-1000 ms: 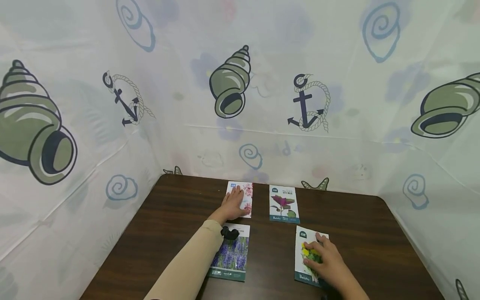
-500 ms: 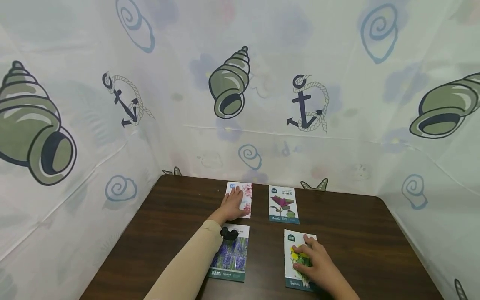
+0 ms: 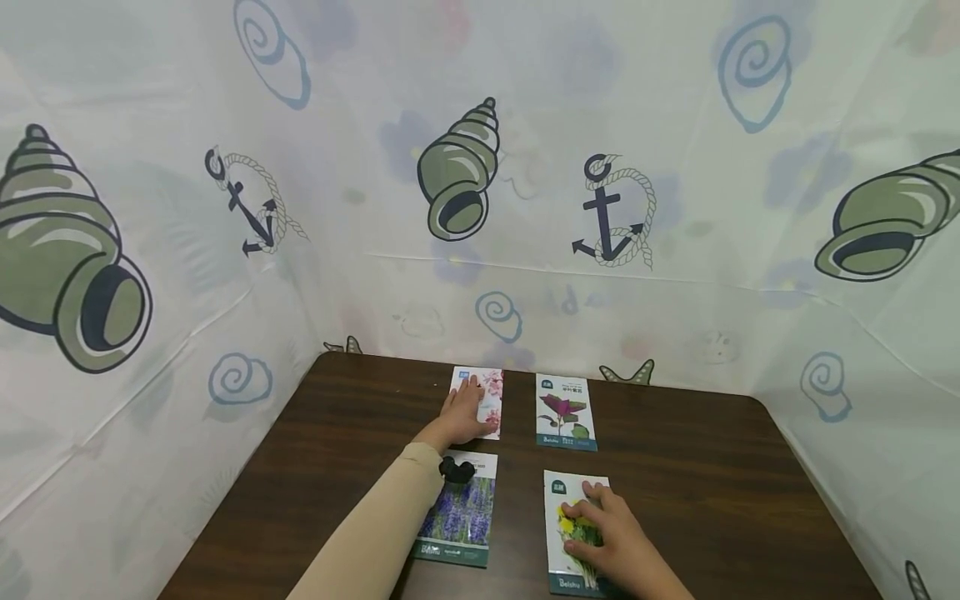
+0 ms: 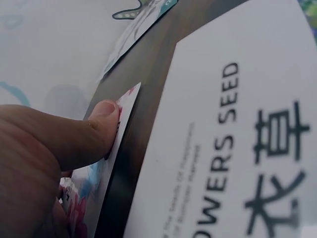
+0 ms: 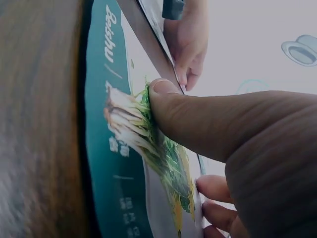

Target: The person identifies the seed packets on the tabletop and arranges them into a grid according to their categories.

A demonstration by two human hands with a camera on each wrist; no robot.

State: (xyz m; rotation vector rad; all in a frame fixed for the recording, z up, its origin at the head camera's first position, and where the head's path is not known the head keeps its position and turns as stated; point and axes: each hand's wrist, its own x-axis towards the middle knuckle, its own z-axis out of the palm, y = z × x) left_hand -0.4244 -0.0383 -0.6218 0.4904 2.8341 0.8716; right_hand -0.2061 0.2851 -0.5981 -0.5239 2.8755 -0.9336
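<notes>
My left hand (image 3: 459, 417) rests on a seed packet with pink blossoms (image 3: 492, 392) at the back of the table. In the left wrist view its thumb (image 4: 96, 134) lies on that packet's face. Under the left forearm is a lavender seed packet (image 3: 472, 508), partly covered by the sleeve. My right hand (image 3: 618, 537), fingers spread, presses on a seed packet with yellow flowers and green leaves (image 3: 555, 542) at the front. The right wrist view shows the thumb (image 5: 173, 106) on this packet's picture; part of it is hidden under the hand.
A packet with a purple-leaved plant (image 3: 562, 408) lies at the back, right of the blossom packet. The dark wooden table (image 3: 720, 483) meets a patterned white cloth (image 3: 540, 275) behind and at both sides.
My right hand has slid the yellow-flower packet left and toward the front edge, closer to the lavender packet. The left hand stays on the blossom packet.
</notes>
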